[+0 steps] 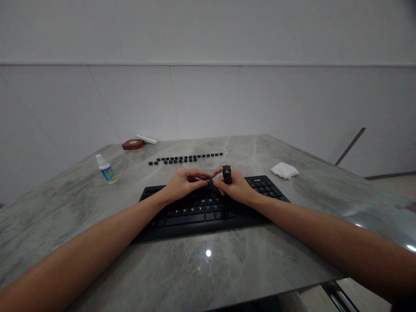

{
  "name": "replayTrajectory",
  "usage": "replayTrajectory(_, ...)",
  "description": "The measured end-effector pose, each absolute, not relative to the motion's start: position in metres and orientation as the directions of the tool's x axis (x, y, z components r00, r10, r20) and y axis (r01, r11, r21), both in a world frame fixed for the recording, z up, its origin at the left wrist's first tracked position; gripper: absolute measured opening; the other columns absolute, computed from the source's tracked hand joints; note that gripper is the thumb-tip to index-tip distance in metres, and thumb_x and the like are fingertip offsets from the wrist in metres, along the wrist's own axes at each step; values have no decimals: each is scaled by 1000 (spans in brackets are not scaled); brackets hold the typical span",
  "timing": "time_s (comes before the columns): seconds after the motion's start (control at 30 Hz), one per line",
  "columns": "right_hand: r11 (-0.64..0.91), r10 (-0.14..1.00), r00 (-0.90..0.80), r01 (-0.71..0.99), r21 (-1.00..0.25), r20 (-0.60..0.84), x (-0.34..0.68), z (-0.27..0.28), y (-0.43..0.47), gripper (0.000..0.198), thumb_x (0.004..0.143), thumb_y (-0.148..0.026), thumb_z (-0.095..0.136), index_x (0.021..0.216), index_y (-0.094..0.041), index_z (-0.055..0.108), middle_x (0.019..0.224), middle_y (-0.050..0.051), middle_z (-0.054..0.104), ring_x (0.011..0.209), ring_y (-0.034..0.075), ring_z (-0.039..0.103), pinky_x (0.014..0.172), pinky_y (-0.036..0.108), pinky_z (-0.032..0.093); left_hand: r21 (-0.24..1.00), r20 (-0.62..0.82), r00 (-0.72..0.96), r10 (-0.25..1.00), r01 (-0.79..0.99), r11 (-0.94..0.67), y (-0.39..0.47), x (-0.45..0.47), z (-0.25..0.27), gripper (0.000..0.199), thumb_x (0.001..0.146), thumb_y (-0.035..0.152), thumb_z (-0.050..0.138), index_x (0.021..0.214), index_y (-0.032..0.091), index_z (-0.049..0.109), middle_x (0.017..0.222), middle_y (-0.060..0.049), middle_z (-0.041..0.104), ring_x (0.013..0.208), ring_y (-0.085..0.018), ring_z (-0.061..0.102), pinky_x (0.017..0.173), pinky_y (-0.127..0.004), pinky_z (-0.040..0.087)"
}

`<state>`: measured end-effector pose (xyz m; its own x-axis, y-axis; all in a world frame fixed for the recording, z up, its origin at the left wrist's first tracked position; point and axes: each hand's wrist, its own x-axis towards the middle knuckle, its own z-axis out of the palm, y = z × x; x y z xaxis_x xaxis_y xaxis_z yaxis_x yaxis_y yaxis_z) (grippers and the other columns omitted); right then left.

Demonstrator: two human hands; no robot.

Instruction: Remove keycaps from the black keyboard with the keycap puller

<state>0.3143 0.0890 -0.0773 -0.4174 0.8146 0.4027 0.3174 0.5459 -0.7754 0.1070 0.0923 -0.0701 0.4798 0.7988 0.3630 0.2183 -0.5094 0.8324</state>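
A black keyboard (pixel 185 219) lies on the stone-patterned table with several of its keys off. Over its upper rows, my left hand (pixel 183 184) pinches a small black keycap (pixel 209 180) between thumb and fingers. My right hand (pixel 235 186) meets it from the other side, its thumb and index fingertip closed at the same keycap. A black band-like piece (pixel 227 174) with a pale mark sits across the right fingers; whether it is worn or gripped I cannot tell. Beyond the keyboard, removed keycaps (pixel 180 160) stand in two rows.
At the left stands a spray bottle (pixel 108 172). A reddish-brown box (pixel 132 144) and a white strip (pixel 147 139) lie near the wall at the back left. Right of the keyboard is a white folded cloth or pad (pixel 284 170). The table's front edge (pixel 260 300) is close below.
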Motion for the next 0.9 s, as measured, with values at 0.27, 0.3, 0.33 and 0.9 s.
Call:
replayTrajectory(0.27,569,807,-401,334,-751,433,315,-78,89,18,81,-18,51,91,-16,67,64,-1,65,63,13,59,69,26,45,795,434,398,808,252,-551,95,106,-71,19,78,23,67,95,15,69,94,-6,72,83,-15,67,79,-29,54)
replayTrajectory(0.3,567,810,-398,343,-749,431,315,-78,90,17,81,-18,51,87,-16,67,64,-1,65,64,13,59,70,26,45,794,439,389,810,255,-553,96,106,-71,19,78,23,67,95,14,68,93,-6,72,82,-15,67,78,-29,54)
replayTrajectory(0.33,567,811,-396,351,-745,431,315,-78,90,16,82,-18,51,84,-16,67,64,-1,64,64,13,59,69,26,45,791,442,384,810,258,-554,96,106,-71,19,78,23,67,95,14,68,92,-5,71,81,-15,67,78,-29,54)
replayTrajectory(0.9,511,855,-240,538,-670,459,313,-75,88,33,75,-42,68,61,-17,52,56,-4,49,56,11,44,54,24,31,611,544,398,739,415,-674,96,106,-77,18,80,19,63,97,15,66,80,-3,68,72,-13,64,71,-26,54)
